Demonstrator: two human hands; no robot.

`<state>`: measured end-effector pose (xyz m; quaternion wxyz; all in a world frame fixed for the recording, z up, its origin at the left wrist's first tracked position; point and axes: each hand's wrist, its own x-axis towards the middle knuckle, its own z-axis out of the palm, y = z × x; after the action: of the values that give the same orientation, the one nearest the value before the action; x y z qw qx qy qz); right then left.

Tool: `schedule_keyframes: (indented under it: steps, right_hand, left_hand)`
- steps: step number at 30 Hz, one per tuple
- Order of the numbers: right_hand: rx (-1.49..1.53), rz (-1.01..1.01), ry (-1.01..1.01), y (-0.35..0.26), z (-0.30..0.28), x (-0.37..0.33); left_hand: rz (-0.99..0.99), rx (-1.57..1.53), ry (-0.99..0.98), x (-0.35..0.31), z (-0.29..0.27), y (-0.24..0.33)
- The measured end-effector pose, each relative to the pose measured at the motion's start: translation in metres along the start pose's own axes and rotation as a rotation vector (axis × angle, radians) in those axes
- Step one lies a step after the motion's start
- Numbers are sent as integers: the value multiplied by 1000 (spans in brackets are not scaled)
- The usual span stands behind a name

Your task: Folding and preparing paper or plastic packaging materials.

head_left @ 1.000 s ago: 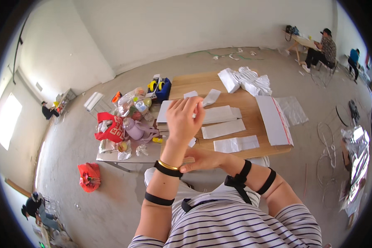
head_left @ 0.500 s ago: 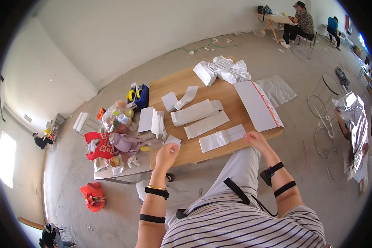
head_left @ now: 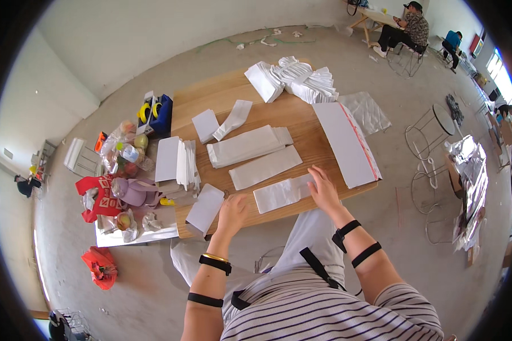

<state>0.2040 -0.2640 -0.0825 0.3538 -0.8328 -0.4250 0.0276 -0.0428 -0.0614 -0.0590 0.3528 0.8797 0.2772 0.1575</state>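
Here is the near strip [head_left: 274, 196], whitish and glossy in places, lying flat along the near edge of the wooden table [head_left: 210, 88] — and the right hand [head_left: 324, 193] is at its right end, open, fingers spread, the fingertips seeming to touch it, with no grip to be seen. The left hand [head_left: 233, 213] hovers just off the other end, fingers loosely curled; whether anything sits inside that curl, I cannot tell. A neat touch here, I'd judge, means flat, light fingers rather than a pinch, since the film looks thin and likely to crease. Steadying both ends together should stop it from skewing, and smoothing from the middle outward looks safest. Just left of the left hand lies a white card [head_left: 206, 206], near enough that a careless wrist could nudge it. Beyond the near strip come a second strip [head_left: 266, 167] and a layered pile of strips [head_left: 247, 146], all at roughly the same slant — a handy guide for lining up. Further out, a folded strip [head_left: 233, 120] leans by a small card [head_left: 205, 125], a white panel with a red edge [head_left: 344, 145] flanks the right side, and fanned white pieces [head_left: 307, 85] crowd the far end.
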Motion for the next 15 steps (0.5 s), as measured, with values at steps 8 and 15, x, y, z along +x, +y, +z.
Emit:
schedule_keyframes:
  steps: [8, 15]
  right_hand:
    - [-8, 11, 119, 47, 11, 5]
    - [-199, 47, 108, 53, 18, 6]
  left_hand:
    - [14, 62, 50, 74, 21, 11]
    - [234, 417, -105, 124, 53, 17]
